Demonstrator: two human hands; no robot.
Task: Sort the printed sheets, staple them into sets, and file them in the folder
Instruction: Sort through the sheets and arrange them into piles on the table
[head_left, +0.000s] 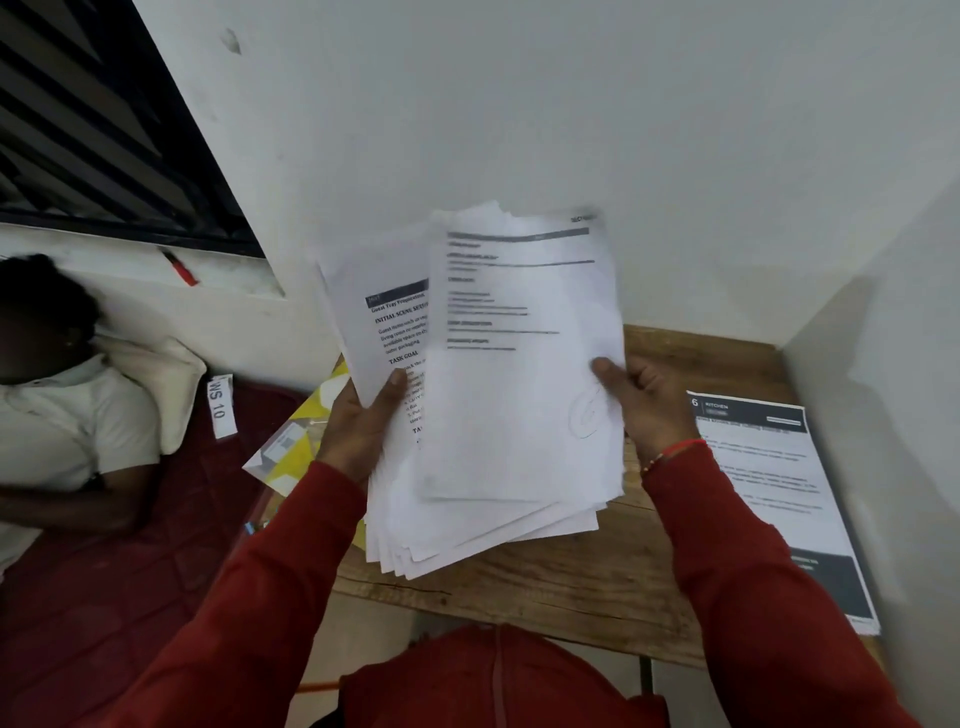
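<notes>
Two hands, one fanned stack of printed sheets, held mid-frame above one wooden table.

One wooden table (561, 587), lower centre. One stack of printed sheets (498, 405), sheet count not legible, raised at centre; left hand (358, 431) grips its lower left edge, thumb on top; right hand (649, 400) pinches the front sheet's right edge. One separate printed set (779, 499) lies flat on the table, right. One yellow folder (296, 441), left of centre, partly hidden. One white label (221, 408), marked "WS 10", left.
</notes>
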